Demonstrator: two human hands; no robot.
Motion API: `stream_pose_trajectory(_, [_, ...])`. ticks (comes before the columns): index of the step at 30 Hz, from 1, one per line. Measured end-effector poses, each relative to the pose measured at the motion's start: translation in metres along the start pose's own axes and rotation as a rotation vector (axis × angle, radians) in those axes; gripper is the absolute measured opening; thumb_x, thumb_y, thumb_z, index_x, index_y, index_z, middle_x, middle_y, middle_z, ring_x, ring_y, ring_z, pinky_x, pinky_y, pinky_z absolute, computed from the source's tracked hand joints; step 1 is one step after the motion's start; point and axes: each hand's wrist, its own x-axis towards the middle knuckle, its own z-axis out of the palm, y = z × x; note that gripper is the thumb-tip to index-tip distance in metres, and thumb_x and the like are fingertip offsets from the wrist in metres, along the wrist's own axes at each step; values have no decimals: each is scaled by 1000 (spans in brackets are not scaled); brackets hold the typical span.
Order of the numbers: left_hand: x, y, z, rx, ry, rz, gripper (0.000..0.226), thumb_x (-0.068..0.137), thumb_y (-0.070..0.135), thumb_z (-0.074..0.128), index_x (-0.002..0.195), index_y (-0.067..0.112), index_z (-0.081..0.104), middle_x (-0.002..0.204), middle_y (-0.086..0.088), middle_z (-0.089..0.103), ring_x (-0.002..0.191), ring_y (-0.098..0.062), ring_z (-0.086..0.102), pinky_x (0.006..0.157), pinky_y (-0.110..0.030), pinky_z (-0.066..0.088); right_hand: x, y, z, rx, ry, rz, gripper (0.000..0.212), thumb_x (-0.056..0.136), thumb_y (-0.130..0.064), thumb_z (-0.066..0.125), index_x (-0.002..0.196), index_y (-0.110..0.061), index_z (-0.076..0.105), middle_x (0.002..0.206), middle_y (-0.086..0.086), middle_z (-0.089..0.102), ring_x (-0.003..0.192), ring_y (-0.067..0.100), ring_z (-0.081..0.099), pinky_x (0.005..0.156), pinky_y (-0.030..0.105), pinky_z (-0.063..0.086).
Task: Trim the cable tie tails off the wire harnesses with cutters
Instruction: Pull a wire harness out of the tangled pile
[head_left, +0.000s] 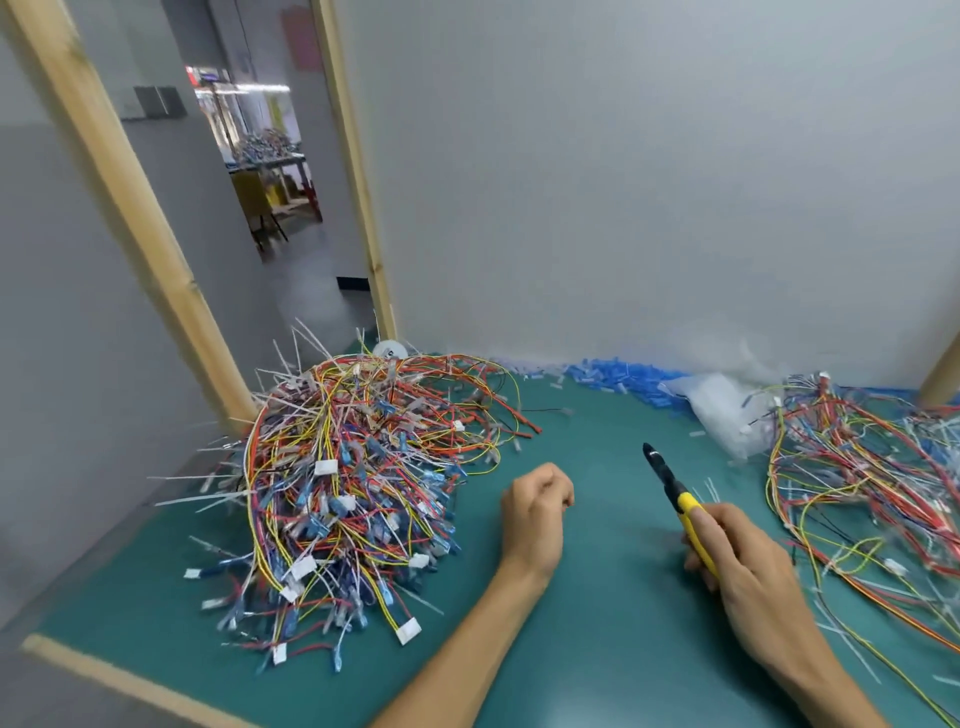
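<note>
A tall heap of wire harnesses (353, 467) with long white cable tie tails sticking out lies on the left of the green table (613, 597). A flatter spread of harnesses (852, 478) covers the right side. My right hand (743, 561) grips yellow-handled cutters (675, 493), whose black jaws point up and away over the table. My left hand (537, 512) hovers between the heap and the cutters, fingers curled into a loose fist with nothing in it.
Blue scraps (618, 376) and a clear plastic bag (722, 405) lie along the white wall at the back. Loose white tie offcuts (709, 488) dot the table near the cutters. A wooden table edge (119, 680) runs at the front left, beside an open doorway.
</note>
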Motion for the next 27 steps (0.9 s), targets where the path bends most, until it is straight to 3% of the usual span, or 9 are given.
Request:
stream_pose_trajectory(7, [-5, 2, 1, 72, -12, 64, 31, 85, 2, 59, 61, 19, 54, 43, 9, 33, 47, -7, 29, 48, -24, 19, 0, -11, -1, -56, -28, 41, 40, 85, -62, 59, 94, -24, 67, 70, -1, 69, 61, 19, 56, 63, 40, 44])
stream_pose_trajectory(10, [-1, -4, 4, 104, 54, 74, 27, 83, 10, 57, 61, 23, 51, 44, 10, 39, 47, -7, 33, 49, -26, 24, 1, -1, 3, -148, -11, 41, 38, 81, -63, 68, 111, -40, 62, 75, -11, 66, 68, 9, 59, 61, 35, 44])
stream_pose_trajectory(12, [1, -10, 4, 244, 122, 166, 19, 84, 18, 56, 67, 24, 51, 53, 11, 47, 54, -8, 39, 55, -32, 29, 2, 7, 4, -168, 14, 34, 50, 84, -69, 74, 121, -38, 59, 82, -14, 68, 76, 8, 62, 63, 27, 46])
stream_pose_trajectory(14, [-1, -10, -1, 470, 195, 368, 8, 86, 20, 58, 84, 28, 58, 78, 13, 58, 74, -10, 52, 67, -34, 40, 2, 9, 4, -185, 18, 53, 61, 81, -77, 64, 125, -35, 60, 87, -13, 69, 80, 8, 63, 64, 20, 47])
stream_pose_trajectory(17, [2, 0, -15, 828, 361, 632, 41, 81, 17, 63, 122, 22, 64, 128, 0, 59, 120, -23, 55, 95, -41, 44, 1, 3, -1, -141, 8, 99, 77, 76, -87, 55, 130, -33, 60, 88, -10, 70, 82, 14, 65, 68, 28, 48])
stream_pose_trajectory(20, [10, 11, -34, 1046, 531, 514, 69, 76, 19, 58, 146, 15, 54, 159, -19, 39, 154, -36, 29, 120, -48, 26, 0, 2, -2, -126, -12, 81, 61, 83, -78, 66, 126, -35, 61, 81, -7, 67, 75, 18, 62, 68, 30, 46])
stream_pose_trajectory(22, [12, 12, -44, 1168, 489, 347, 74, 74, 26, 62, 146, 11, 52, 158, -25, 38, 152, -42, 28, 124, -52, 20, -4, 2, -1, -147, -60, 30, 42, 88, -64, 66, 119, -37, 63, 79, -7, 66, 71, 15, 60, 65, 28, 44])
stream_pose_trajectory(24, [12, 12, -44, 1186, 414, 239, 67, 74, 30, 64, 137, 11, 57, 146, -21, 49, 138, -39, 43, 120, -52, 25, -3, -2, -1, -144, -68, 11, 35, 88, -58, 63, 113, -34, 65, 77, -1, 65, 69, 18, 59, 64, 31, 44])
stream_pose_trajectory(27, [7, 11, -39, 1177, 344, 246, 53, 76, 28, 65, 127, 13, 62, 128, -13, 58, 113, -31, 58, 108, -48, 36, -8, -9, -3, -87, -89, 18, 33, 89, -55, 63, 107, -28, 66, 75, 8, 62, 71, 35, 56, 66, 44, 42])
